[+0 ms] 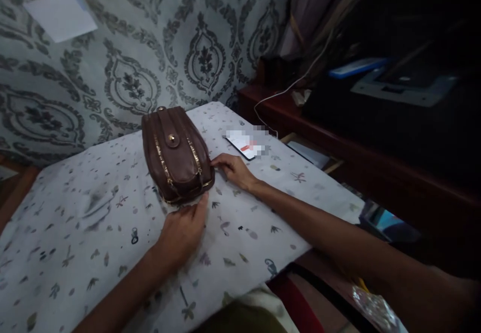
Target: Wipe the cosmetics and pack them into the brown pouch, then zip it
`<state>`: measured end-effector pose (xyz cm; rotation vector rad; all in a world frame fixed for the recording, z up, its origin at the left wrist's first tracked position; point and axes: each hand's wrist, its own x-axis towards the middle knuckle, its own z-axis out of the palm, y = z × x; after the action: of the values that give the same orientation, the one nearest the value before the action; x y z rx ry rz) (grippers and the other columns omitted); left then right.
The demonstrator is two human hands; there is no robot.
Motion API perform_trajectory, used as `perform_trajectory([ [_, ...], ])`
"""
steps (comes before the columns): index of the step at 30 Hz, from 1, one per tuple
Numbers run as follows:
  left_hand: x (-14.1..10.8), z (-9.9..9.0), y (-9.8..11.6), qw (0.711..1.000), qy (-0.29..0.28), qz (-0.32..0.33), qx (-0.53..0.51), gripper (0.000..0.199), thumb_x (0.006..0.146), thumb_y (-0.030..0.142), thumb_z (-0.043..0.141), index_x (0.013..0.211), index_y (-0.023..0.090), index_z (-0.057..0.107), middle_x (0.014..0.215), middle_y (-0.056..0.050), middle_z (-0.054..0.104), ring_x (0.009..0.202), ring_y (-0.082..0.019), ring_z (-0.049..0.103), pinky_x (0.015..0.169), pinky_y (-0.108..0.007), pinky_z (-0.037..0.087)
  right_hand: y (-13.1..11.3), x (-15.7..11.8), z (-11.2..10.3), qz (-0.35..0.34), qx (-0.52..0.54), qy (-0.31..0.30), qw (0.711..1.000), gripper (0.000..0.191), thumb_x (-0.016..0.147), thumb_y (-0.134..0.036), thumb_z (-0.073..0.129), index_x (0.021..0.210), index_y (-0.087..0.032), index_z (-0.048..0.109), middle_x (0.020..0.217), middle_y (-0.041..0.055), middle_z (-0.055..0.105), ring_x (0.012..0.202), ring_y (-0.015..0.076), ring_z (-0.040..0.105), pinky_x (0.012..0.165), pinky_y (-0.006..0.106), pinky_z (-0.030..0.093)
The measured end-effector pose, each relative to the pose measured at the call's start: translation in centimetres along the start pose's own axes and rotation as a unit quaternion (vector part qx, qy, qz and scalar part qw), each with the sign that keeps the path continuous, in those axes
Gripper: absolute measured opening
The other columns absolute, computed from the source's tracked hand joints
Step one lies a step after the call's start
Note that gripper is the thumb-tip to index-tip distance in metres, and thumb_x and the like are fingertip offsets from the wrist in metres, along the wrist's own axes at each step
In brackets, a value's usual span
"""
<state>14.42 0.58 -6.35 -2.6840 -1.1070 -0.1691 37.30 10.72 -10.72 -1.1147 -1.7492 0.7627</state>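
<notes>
A dark brown leather bag [176,147] with gold zippers and a gold stud on its flap lies on a table covered with a white patterned cloth [240,245]. At the bag's near end is my left hand [184,230], closed, its thumb stretched up to the lower edge; the other fingertips are partly hidden. My right hand [236,170] pinches the bag's right side close to the near corner, fingers bent. Whether a zipper pull sits between those fingers is too small to make out.
Right of the bag lies a phone [244,145] with a lit screen, partly pixelated. Beyond the table's right edge stands a dark red wooden desk [270,110] with an open drawer [311,155] and a white cable [296,81]. Patterned wallpaper [205,57] bounds the far side.
</notes>
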Motion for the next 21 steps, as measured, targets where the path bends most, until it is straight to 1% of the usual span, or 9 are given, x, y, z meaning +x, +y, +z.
perform_trajectory([
  [2, 1.6, 0.2, 0.9, 0.995, -0.072, -0.059, 0.026, 0.051, 0.095, 0.015, 0.042, 0.145, 0.008, 0.044, 0.085, -0.011, 0.077, 0.067, -0.024, 0.073, 0.058, -0.031, 0.057, 0.0, 0.0, 0.0, 0.005, 0.019, 0.003, 1.000, 0.042, 0.072, 0.001, 0.042, 0.096, -0.016, 0.072, 0.097, 0.0038, 0.072, 0.095, 0.0149, 0.066, 0.093, 0.029, 0.051],
  [3, 2.2, 0.2, 1.2, 0.992, -0.094, -0.081, 0.034, 0.052, 0.095, 0.017, 0.043, 0.147, 0.009, 0.043, 0.085, -0.011, 0.078, 0.068, -0.025, 0.074, 0.060, -0.032, 0.057, -0.1, 0.0, 0.0, 0.010, 0.028, 0.005, 1.000, 0.043, 0.072, 0.002, 0.041, 0.097, -0.015, 0.072, 0.095, 0.0034, 0.071, 0.091, 0.0142, 0.066, 0.091, 0.028, 0.052],
  [5, 3.1, 0.1, 1.6, 0.989, -0.103, -0.099, 0.039, 0.052, 0.096, 0.021, 0.044, 0.147, 0.010, 0.044, 0.090, -0.013, 0.078, 0.074, -0.026, 0.075, 0.064, -0.033, 0.058, 0.0, 0.2, 0.0, 0.021, 0.045, 0.009, 0.999, 0.045, 0.073, 0.003, 0.039, 0.101, -0.014, 0.070, 0.089, 0.0028, 0.071, 0.084, 0.0126, 0.066, 0.084, 0.026, 0.053],
  [8, 3.8, 0.2, 1.7, 0.992, -0.071, -0.096, 0.041, 0.048, 0.097, 0.022, 0.042, 0.143, 0.008, 0.050, 0.096, -0.015, 0.078, 0.077, -0.028, 0.076, 0.067, -0.036, 0.059, -0.1, 0.5, -0.1, 0.035, 0.064, 0.008, 0.997, 0.052, 0.073, 0.005, 0.036, 0.111, -0.013, 0.066, 0.087, 0.0031, 0.071, 0.078, 0.0116, 0.067, 0.078, 0.025, 0.054],
  [10, 3.9, 0.5, 1.6, 0.994, -0.047, -0.091, 0.044, 0.045, 0.098, 0.022, 0.041, 0.139, 0.007, 0.054, 0.088, -0.015, 0.078, 0.071, -0.028, 0.075, 0.063, -0.036, 0.059, -0.2, 0.4, -0.2, 0.038, 0.069, 0.004, 0.997, 0.056, 0.073, 0.005, 0.037, 0.120, -0.013, 0.062, 0.090, 0.0038, 0.072, 0.079, 0.0119, 0.068, 0.078, 0.025, 0.054],
  [13, 3.8, 0.9, 1.3, 0.996, -0.003, -0.071, 0.054, 0.044, 0.096, 0.023, 0.042, 0.135, 0.008, 0.058, 0.079, -0.013, 0.078, 0.063, -0.028, 0.074, 0.057, -0.035, 0.057, -0.7, 0.0, -0.4, 0.032, 0.064, -0.007, 0.997, 0.060, 0.074, 0.004, 0.040, 0.128, -0.016, 0.058, 0.097, 0.0040, 0.072, 0.086, 0.0133, 0.068, 0.083, 0.026, 0.053],
  [16, 3.6, 1.3, 1.0, 0.997, 0.039, -0.050, 0.055, 0.043, 0.095, 0.024, 0.043, 0.133, 0.008, 0.058, 0.082, -0.014, 0.078, 0.062, -0.027, 0.073, 0.053, -0.034, 0.054, -1.2, -0.5, -0.5, 0.020, 0.050, -0.014, 0.998, 0.063, 0.073, 0.004, 0.044, 0.130, -0.018, 0.058, 0.104, 0.0050, 0.071, 0.095, 0.0164, 0.067, 0.091, 0.030, 0.051],
  [18, 3.5, 1.4, 1.0, 0.997, 0.048, -0.046, 0.048, 0.042, 0.096, 0.023, 0.042, 0.132, 0.008, 0.058, 0.083, -0.014, 0.078, 0.062, -0.026, 0.073, 0.052, -0.032, 0.053, -1.4, -0.6, -0.5, 0.006, 0.039, -0.023, 0.999, 0.064, 0.073, 0.003, 0.046, 0.133, -0.019, 0.056, 0.106, 0.0051, 0.070, 0.099, 0.0179, 0.066, 0.094, 0.033, 0.049],
  [21, 3.6, 1.1, 1.3, 0.997, 0.030, -0.060, 0.028, 0.043, 0.095, 0.022, 0.041, 0.133, 0.009, 0.056, 0.084, -0.014, 0.078, 0.064, -0.026, 0.073, 0.057, -0.033, 0.054, -1.3, -0.5, -0.4, 0.009, 0.049, -0.025, 0.998, 0.064, 0.074, 0.002, 0.048, 0.133, -0.021, 0.055, 0.102, 0.0030, 0.070, 0.095, 0.0173, 0.065, 0.091, 0.031, 0.050],
])
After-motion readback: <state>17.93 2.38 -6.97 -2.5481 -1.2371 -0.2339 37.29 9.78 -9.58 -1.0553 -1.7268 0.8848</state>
